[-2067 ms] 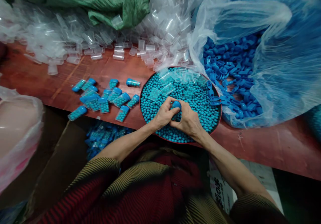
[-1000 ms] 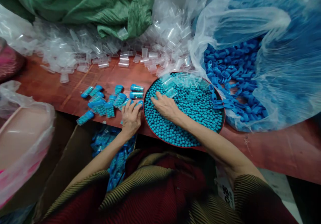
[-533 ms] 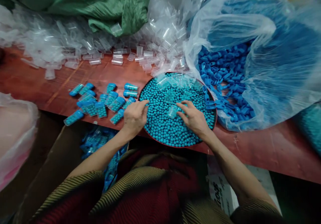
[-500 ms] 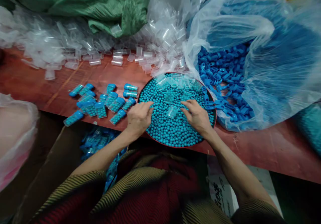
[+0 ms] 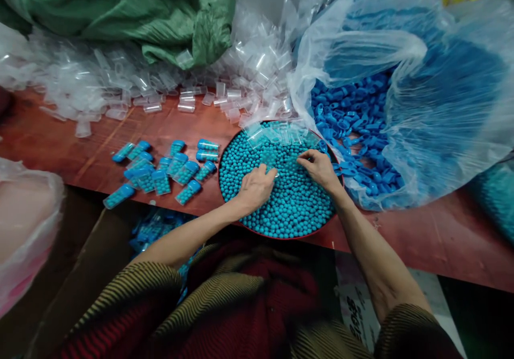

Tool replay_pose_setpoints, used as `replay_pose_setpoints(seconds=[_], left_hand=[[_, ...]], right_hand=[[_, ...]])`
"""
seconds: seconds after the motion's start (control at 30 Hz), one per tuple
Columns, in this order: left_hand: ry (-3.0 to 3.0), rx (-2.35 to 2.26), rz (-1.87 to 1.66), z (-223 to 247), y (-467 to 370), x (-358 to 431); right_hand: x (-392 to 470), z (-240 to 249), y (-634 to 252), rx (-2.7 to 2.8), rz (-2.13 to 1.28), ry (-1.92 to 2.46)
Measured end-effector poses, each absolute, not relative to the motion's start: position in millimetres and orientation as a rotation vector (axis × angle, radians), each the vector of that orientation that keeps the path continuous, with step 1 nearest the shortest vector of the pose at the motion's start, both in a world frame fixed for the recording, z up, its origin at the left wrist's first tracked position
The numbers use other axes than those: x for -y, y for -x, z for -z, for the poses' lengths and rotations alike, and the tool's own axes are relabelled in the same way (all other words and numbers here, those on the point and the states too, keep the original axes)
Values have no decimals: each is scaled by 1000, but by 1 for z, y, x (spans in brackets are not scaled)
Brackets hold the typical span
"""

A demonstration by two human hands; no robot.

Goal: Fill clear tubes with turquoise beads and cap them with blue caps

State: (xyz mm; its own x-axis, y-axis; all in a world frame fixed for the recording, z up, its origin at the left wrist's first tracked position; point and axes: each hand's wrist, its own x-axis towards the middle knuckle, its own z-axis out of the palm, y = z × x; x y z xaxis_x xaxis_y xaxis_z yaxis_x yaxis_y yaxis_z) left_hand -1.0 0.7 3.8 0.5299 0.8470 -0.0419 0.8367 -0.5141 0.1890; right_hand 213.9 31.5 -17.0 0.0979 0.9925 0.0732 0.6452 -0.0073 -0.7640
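Observation:
My left hand [image 5: 257,188] is over the round tray [image 5: 220,179] of small turquoise beads [image 5: 289,214]. Its fingers close on a clear plastic container [image 5: 277,174], mostly covered by the hand. To its right, my right hand [image 5: 320,170] hovers above the beads with thumb and forefinger drawn together; whatever they may pinch is too small to make out. Several clear containers [image 5: 287,135] lie on the beads at the tray's far side. Blue caps [image 5: 348,169] spill over the tray's right rim, close to my right hand.
Bead-filled containers with blue caps [image 5: 187,172] lie left of the tray on the red tabletop [image 5: 92,161]. Empty clear containers [image 5: 140,77] are heaped behind, below a green sack [image 5: 120,16]. A translucent bag [image 5: 445,118] of blue caps stands right. More filled containers [image 5: 155,227] sit below the table edge.
My left hand has moved right across the tray and closed on the clear container lying there. My right hand has risen slightly toward the far side, its fingers drawing together.

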Motion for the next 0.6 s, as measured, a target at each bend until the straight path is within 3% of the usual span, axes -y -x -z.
replay_pose_setpoints(seconds=[0.27,0.43,0.6], left_hand=[[-2544,-1395,-166,-16,-1,-42],[-2451,-1511,-356,-30,4,-29],[-2133,-1136,-236,-16,13,-11]], right_hand=[[-9,-19,-210,1695,-1459,1711],[-5,-20,-199,1681,-1420,1634],[4,-11,-177,1600,-1440,1506]])
